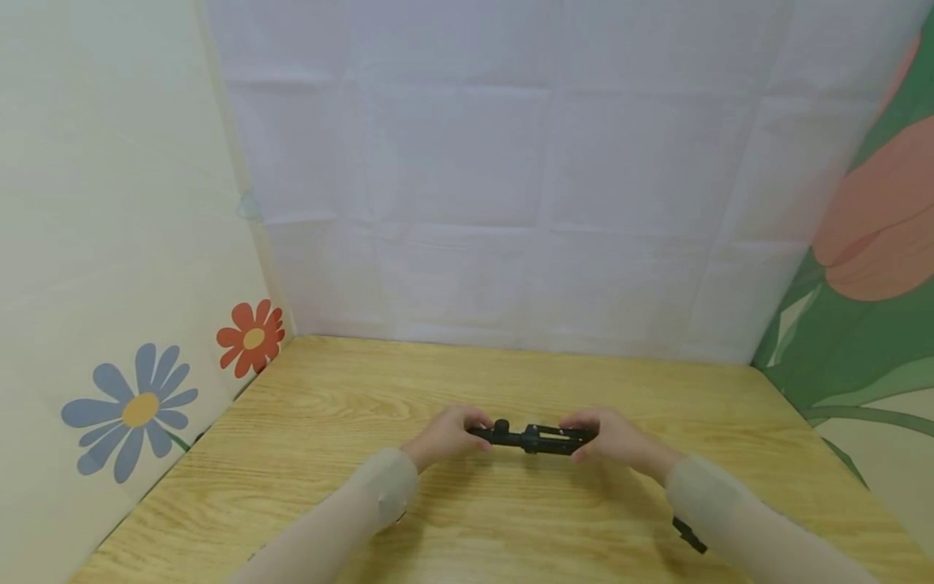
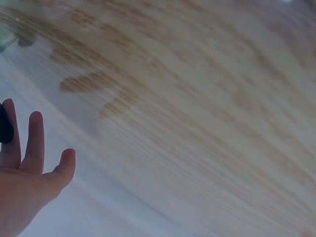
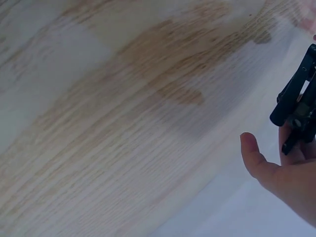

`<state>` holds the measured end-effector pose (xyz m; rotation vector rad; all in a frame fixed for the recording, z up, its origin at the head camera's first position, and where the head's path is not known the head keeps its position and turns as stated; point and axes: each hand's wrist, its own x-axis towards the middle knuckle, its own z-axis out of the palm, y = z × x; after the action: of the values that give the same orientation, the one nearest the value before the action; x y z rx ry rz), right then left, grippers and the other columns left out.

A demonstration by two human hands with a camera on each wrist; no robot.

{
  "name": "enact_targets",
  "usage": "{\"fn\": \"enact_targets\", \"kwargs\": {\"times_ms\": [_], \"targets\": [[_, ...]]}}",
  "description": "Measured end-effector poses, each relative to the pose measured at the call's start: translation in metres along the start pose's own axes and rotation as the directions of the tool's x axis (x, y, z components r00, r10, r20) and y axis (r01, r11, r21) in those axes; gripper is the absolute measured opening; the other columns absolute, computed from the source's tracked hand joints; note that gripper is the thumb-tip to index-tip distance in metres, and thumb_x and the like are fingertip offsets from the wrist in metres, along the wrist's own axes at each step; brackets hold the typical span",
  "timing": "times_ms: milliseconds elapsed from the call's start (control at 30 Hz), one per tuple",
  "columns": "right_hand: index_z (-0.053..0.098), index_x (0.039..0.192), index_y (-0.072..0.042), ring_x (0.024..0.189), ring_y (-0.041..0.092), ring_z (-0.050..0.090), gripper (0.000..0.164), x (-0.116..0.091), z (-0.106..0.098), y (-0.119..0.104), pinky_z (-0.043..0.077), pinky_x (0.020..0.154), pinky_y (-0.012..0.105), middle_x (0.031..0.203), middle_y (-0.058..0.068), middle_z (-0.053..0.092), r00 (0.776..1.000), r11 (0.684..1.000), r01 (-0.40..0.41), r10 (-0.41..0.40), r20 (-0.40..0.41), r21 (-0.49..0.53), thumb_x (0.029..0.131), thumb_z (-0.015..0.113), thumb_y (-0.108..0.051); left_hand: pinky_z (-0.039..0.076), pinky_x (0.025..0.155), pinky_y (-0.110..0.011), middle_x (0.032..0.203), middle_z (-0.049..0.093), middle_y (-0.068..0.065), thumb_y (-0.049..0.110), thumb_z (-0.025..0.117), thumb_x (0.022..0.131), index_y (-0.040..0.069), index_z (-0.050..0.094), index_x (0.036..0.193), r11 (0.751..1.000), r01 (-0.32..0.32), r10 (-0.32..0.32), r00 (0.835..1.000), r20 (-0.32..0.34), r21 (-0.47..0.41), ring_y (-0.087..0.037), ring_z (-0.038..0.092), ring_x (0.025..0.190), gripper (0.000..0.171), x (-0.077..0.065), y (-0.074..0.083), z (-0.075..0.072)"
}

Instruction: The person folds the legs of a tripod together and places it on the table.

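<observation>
A small black folded tripod [image 1: 540, 439] is held level between both hands, just over the wooden table, with a shadow below it. My left hand [image 1: 447, 438] pinches its narrow end, near a round knob. At the other end, my right hand [image 1: 611, 438] grips the legs between thumb and fingers. In the left wrist view only a dark tip of the tripod [image 2: 5, 126] shows beside the left hand [image 2: 29, 173]. The right wrist view catches the leg ends of the tripod [image 3: 296, 98] above the right hand [image 3: 286, 177]; the rest is cut off.
The wood-grain table [image 1: 350, 389] reaches back to a white creased sheet [image 1: 467, 203]. Flower-patterned panels stand on the left [image 1: 109, 243] and right [image 1: 876, 324]. A black strap end [image 1: 689, 535] hangs below the right sleeve.
</observation>
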<state>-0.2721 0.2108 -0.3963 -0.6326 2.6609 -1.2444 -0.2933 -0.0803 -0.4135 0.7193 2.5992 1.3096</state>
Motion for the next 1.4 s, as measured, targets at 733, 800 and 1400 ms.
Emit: {"fn": "enact_targets", "kwargs": {"times_ms": [733, 800, 1400], "targets": [[0.066, 0.118, 0.002, 0.111, 0.035, 0.057, 0.052, -0.001, 0.006, 0.008, 0.038, 0.1, 0.058, 0.115, 0.016, 0.067, 0.998, 0.998, -0.057, 0.056, 0.022, 0.013, 0.069, 0.083, -0.001, 0.05, 0.087, -0.046, 0.104, 0.068, -0.011, 0.008, 0.079, 0.081, 0.004, 0.07, 0.106, 0.996, 0.058, -0.061, 0.997, 0.055, 0.063, -0.026, 0.063, 0.097, 0.027, 0.001, 0.0, 0.005], [0.066, 0.118, 0.003, 0.11, 0.035, 0.058, 0.052, -0.001, 0.007, 0.01, 0.038, 0.1, 0.057, 0.114, 0.016, 0.067, 0.999, 0.999, -0.045, 0.045, 0.025, 0.013, 0.069, 0.083, -0.001, 0.05, 0.088, -0.046, 0.103, 0.068, -0.011, 0.007, 0.078, 0.081, 0.004, 0.07, 0.106, 0.995, 0.06, -0.065, 0.996, 0.061, 0.079, -0.026, 0.063, 0.097, 0.027, 0.001, 0.0, 0.005], [0.061, 0.122, 0.006, 0.115, 0.042, 0.054, 0.051, 0.0, 0.004, 0.016, 0.036, 0.1, 0.06, 0.119, 0.021, 0.063, 0.994, 1.0, 0.014, -0.012, 0.108, -0.012, 0.076, 0.079, -0.005, 0.048, 0.091, -0.046, 0.109, 0.067, -0.011, 0.008, 0.075, 0.084, 0.005, 0.068, 0.11, 0.991, 0.059, -0.068, 0.995, 0.074, 0.122, -0.027, 0.061, 0.102, 0.027, 0.0, 0.002, 0.006]]}}
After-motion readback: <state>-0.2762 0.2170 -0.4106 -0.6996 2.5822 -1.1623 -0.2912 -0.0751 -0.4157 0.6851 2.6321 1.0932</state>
